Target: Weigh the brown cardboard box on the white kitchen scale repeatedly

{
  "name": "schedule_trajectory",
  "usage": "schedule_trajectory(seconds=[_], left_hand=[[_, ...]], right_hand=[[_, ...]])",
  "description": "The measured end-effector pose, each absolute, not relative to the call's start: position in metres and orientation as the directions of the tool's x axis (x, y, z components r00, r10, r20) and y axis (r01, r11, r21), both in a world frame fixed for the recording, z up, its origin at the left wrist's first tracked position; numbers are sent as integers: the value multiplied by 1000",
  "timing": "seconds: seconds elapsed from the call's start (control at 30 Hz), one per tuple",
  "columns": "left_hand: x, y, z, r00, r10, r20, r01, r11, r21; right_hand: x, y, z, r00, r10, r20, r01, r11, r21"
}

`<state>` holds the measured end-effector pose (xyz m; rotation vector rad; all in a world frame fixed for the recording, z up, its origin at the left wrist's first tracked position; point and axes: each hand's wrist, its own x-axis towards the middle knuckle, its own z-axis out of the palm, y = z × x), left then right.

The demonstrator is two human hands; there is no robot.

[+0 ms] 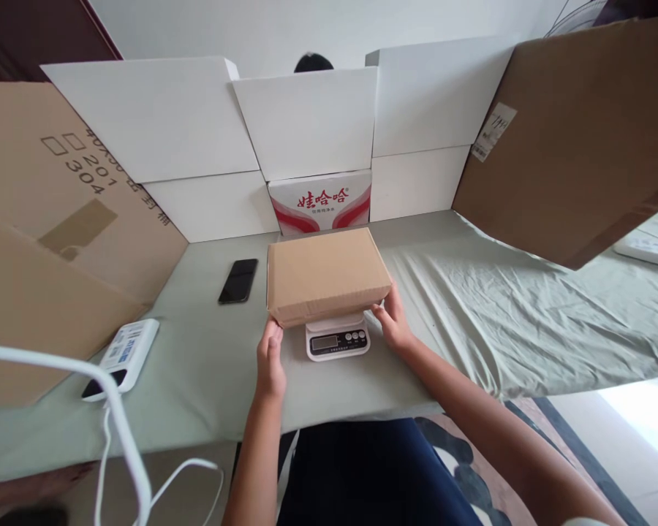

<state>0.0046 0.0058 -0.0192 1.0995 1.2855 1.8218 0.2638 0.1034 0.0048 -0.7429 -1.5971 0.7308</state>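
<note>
Cardboard box (326,274) resting on a small white scale (338,337), near the middle of the green-covered table (208,372). Long axis of the box running left to right, wider than the scale beneath it, overhanging on both sides; display and buttons of the scale showing just below the near edge.

Left hand (270,361) at the near-left corner of the box, fingers up and partly curled, fingertips touching the lower edge; not clasped around anything. Right hand (393,321) at the near-right corner, fingers spread loosely against the side wall, thumb toward the near face; likewise not closed on the box. Both hands about equally close, one at each end of the long axis, box lying just beyond and between them. Whether the box is bearing fully on the scale or partly steadied by the fingers, impossible to tell.

Black phone (237,280) lying flat, left of the box and apart from it. White handheld device (123,358) with a cable farther left and nearer. White cartons (307,120) stacked along the far edge, red-printed carton (321,202) behind the box. Large brown cardboard sheets (581,131) leaning at both sides.
</note>
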Motion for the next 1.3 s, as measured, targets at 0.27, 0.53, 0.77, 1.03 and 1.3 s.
schedule_trajectory(seconds=[0.27, 0.53, 0.77, 1.03, 1.3], left_hand=[[7, 4, -20, -451, 867, 212, -51, -262, 964], [8, 6, -17, -452, 866, 213, -40, -258, 965], [7, 6, -16, -456, 866, 205, -37, -249, 968], [6, 5, -17, -474, 850, 229, -44, -283, 958], [9, 1, -12, -502, 827, 253, -27, -308, 951]], right_hand=[[269, 90, 7, -132, 848, 513, 92, 525, -846], [267, 89, 12, -153, 863, 481, 71, 496, -866], [266, 88, 14, -106, 912, 397, 3, 400, -917], [269, 98, 8, 34, 921, 387, -55, 388, -920], [270, 91, 11, -61, 891, 451, -32, 449, -893]])
